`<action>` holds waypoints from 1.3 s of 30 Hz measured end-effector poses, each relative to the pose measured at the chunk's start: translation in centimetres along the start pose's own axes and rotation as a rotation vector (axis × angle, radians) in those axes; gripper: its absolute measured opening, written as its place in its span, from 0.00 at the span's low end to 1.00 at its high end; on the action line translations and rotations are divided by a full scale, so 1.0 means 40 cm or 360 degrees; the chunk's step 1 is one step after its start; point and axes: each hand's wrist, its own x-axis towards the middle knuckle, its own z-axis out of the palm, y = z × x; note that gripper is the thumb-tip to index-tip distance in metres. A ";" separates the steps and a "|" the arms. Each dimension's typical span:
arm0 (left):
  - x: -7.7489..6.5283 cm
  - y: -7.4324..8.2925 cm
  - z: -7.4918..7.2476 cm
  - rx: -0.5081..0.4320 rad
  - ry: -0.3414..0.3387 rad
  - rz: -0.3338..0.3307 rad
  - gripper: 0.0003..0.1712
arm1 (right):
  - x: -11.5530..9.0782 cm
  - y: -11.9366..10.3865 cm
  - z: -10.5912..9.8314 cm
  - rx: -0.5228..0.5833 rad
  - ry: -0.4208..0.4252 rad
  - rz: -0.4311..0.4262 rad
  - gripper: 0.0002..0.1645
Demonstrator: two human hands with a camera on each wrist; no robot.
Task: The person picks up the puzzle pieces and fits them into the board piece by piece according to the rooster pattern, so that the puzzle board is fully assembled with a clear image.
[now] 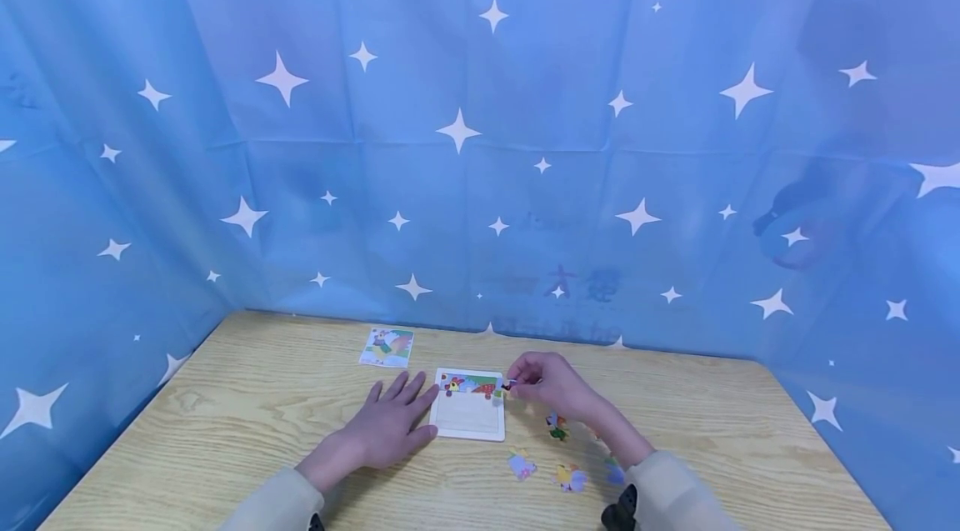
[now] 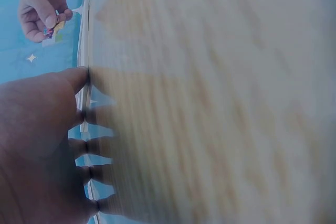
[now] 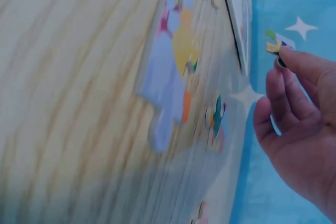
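A white puzzle tray (image 1: pixel 467 434) lies on the table, its top row filled with colourful pieces (image 1: pixel 468 384). My left hand (image 1: pixel 392 424) lies flat with fingers spread, its thumb and fingertips at the tray's left edge. Just off the tray's upper right, my right hand (image 1: pixel 552 385) pinches a puzzle piece (image 3: pixel 274 43) between thumb and fingers, above the table. The piece shows yellow, green and white. In the left wrist view, the right hand (image 2: pixel 44 6) appears at the top left with the piece.
Loose puzzle pieces lie right of the tray and nearer to me: a green and orange one (image 1: pixel 557 426), a lilac one (image 1: pixel 522 464), a yellow and lilac one (image 1: pixel 571 478) and others partly under the right forearm. A picture card (image 1: pixel 387 347) lies at the back left. A blue star curtain (image 1: pixel 465 181) stands behind.
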 end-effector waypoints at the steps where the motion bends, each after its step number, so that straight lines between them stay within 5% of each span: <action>1: 0.000 0.001 -0.001 -0.0005 0.0002 -0.0003 0.38 | 0.002 -0.003 0.003 0.0004 -0.0002 -0.0008 0.06; 27: 0.018 -0.033 0.032 0.0049 0.0050 -0.0030 0.38 | 0.056 -0.043 0.096 -0.0035 -0.0089 -0.0096 0.03; 39: 0.009 -0.018 0.018 0.0046 0.0031 -0.0022 0.40 | 0.083 -0.059 0.112 -0.0117 -0.0094 -0.0136 0.04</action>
